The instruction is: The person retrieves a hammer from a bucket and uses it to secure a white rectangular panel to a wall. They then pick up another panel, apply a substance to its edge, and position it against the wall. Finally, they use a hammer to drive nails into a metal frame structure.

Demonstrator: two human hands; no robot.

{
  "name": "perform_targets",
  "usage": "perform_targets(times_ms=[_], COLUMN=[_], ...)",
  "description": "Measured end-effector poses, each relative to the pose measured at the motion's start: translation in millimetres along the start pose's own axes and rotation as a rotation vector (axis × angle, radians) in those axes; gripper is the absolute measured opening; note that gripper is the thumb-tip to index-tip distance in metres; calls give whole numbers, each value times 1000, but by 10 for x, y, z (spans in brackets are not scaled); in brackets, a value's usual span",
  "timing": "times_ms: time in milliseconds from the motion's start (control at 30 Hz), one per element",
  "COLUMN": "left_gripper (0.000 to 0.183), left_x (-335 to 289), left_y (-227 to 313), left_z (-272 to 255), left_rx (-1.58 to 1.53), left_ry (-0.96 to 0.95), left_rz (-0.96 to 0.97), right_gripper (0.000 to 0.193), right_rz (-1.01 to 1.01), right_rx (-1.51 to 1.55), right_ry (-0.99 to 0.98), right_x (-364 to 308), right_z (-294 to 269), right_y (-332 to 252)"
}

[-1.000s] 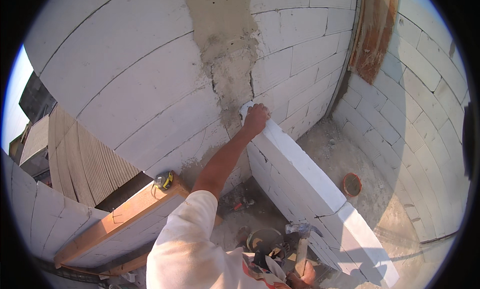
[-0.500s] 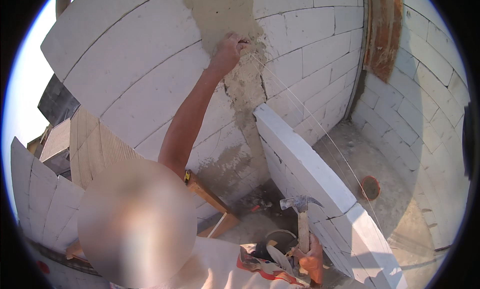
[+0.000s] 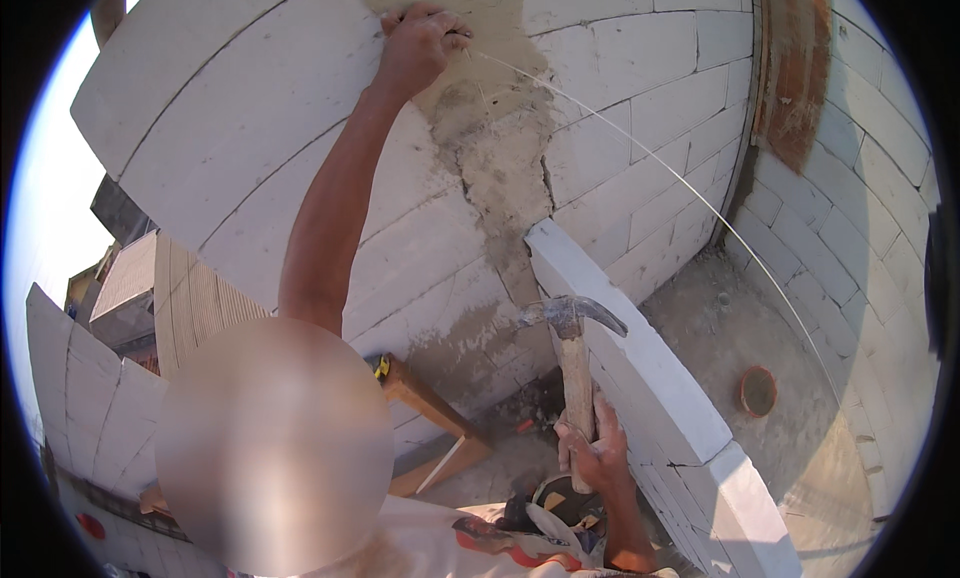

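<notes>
High on the white block wall (image 3: 620, 53), my left hand (image 3: 420, 50) is closed with a thin white string (image 3: 545, 80) running from its fingertips. The string bows down to the right across the floor area. Whether the fingers also pinch something small is hidden. Behind the hand runs a strip of grey mortar (image 3: 505, 178) down the wall. My right hand (image 3: 598, 448), lower down, grips the wooden handle of a claw hammer (image 3: 576, 373). The hammer stands upright, its metal head in front of the end of a low block wall (image 3: 640, 348).
An orange-rimmed round bucket (image 3: 758, 391) sits on the floor beyond the low wall. A wooden frame (image 3: 425, 408) stands at the main wall's foot. A rusty brown post (image 3: 790, 68) meets the far corner. A blurred patch covers the lower left.
My left hand has moved up and left along the wall, and the string now sweeps in a wider curve. My right hand has raised the hammer up and slightly left.
</notes>
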State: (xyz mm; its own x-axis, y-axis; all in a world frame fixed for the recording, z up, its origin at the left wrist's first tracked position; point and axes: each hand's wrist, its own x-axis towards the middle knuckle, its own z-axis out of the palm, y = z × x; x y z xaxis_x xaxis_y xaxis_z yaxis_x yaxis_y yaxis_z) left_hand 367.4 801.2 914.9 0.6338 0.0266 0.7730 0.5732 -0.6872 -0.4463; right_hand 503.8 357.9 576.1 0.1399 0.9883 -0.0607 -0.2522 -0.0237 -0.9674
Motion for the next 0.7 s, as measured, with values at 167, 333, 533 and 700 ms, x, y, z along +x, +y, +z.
perform_targets(times_ms=[167, 333, 533, 700], left_gripper=[12, 11, 10, 10], left_x=[-60, -114, -37, -110], left_y=[-63, -107, 52, -22], left_z=[85, 41, 15, 24], left_rx=[-29, 9, 103, 82], left_ry=[20, 6, 21, -18], left_rz=[51, 79, 87, 58], right_gripper=[78, 79, 74, 68], right_rz=[-272, -347, -674, -736], right_rx=[-195, -225, -374, -333], right_ry=[55, 79, 196, 137], right_x=[697, 1389, 2112, 2367], right_z=[65, 126, 12, 96], right_y=[-365, -793, -992, -1369])
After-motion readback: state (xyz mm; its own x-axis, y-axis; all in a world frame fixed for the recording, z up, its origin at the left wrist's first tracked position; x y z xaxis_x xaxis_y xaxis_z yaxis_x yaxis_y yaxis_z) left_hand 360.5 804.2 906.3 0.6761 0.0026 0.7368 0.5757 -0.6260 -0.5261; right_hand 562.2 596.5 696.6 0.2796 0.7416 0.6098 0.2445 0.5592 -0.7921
